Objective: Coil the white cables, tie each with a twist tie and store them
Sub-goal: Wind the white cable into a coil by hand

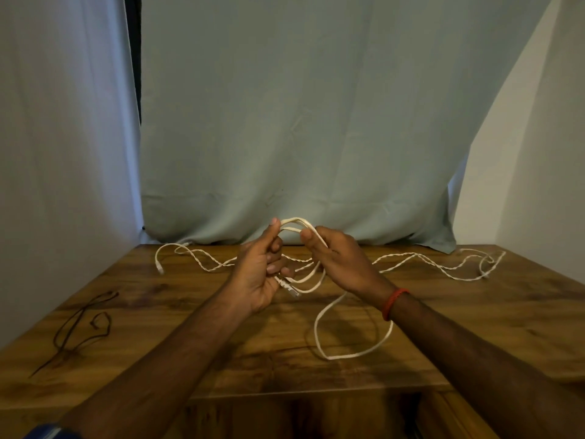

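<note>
Pale sheets are hung behind and to both sides of a wooden table (443,312), on which the whole job is laid out. Above the middle of the table, a smooth white cable (297,220) is held raised between both hands, with two strands arched from one hand to the other so that the loop's long axis runs left to right. The left hand (259,274) is closed on the loop's left end, thumb pressed on top, and a clear plug (292,292) is seen hanging just below its fingers. The right hand (335,258) is pinched on the right end, and it is the hand nearer the slack: from beneath it the free length (329,356) drops to the table and curves toward the near edge. The next turn is therefore judged to be drawn up from the right and near side. A second, twisted white cable (421,264) is left uncoiled along the far edge, corner to corner. Dark twist ties (79,331) lie well apart near the left edge. Where the cables are to be stored cannot be told.
</note>
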A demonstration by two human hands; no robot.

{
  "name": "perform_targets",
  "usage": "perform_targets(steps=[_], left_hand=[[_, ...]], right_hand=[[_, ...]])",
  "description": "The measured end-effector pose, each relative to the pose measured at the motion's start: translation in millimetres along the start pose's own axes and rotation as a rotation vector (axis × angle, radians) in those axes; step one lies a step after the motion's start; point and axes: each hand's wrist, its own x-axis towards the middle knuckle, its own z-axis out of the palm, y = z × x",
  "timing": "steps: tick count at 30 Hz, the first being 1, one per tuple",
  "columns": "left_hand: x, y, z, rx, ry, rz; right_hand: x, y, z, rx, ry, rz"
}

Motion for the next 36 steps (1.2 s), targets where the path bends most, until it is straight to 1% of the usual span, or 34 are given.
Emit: perform_targets(steps=[3,5,7,9,12,15,17,19,21,23,25,28,30,33,34,36], left_hand=[[-2.7,-1.3,6.1,-0.006,0.052,0.027],[-3.5,-1.1,10.1,-0.004,0.097,0.038],[-4.2,-1.1,12.6,-0.007,0.118,0.047],[-5.8,-3.2,13.2,-0.039,0.078,0.018],[-9.5,-7.6,14.0,-0.115,-0.041,-0.059],[-10.7,-8.9,13.9,-0.238,-0.094,-0.086],[-9.9,-8.6,13.7,-0.268,-0.107,-0.089],[-8.3,-9.6,13.7,-0.233,-0.078,-0.084],[-6.7,-10.4,13.9,-0.201,-0.026,-0.069],[-4.1,-9.6,14.4,-0.205,0.027,-0.038],[-0.6,-7.0,14.4,-0.226,0.075,-0.010],[5.4,-0.5,11.8,-0.232,0.147,0.029],[7.9,4.4,9.6,-0.209,0.190,0.058],[9.3,10.8,6.8,-0.181,0.239,0.082],[9.3,12.8,6.1,-0.181,0.244,0.082],[9.7,16.5,5.8,-0.178,0.246,0.081]], right_hand=[[3.1,1.2,2.0,0.199,0.008,0.135],[4.5,2.5,3.2,0.251,0.005,0.168],[5.4,4.8,3.5,0.275,-0.001,0.159],[6.3,7.1,3.9,0.290,0.018,0.149],[6.2,11.2,7.1,0.310,0.093,0.120],[3.8,14.9,11.7,0.299,0.125,0.081],[1.9,17.1,12.4,0.292,0.121,0.074],[0.0,19.0,12.0,0.284,0.100,0.072],[-2.1,20.4,12.3,0.330,0.091,0.104],[-4.9,22.8,13.5,0.366,0.098,0.147],[-10.0,31.0,15.1,0.344,0.092,0.180],[-24.9,47.2,16.4,0.319,-0.021,0.249],[-35.7,55.7,14.6,0.274,-0.106,0.253],[-53.5,63.3,14.6,0.262,-0.253,0.197],[-59.4,65.6,17.1,0.227,-0.293,0.160],[-69.3,72.1,23.5,0.079,-0.357,0.084]])
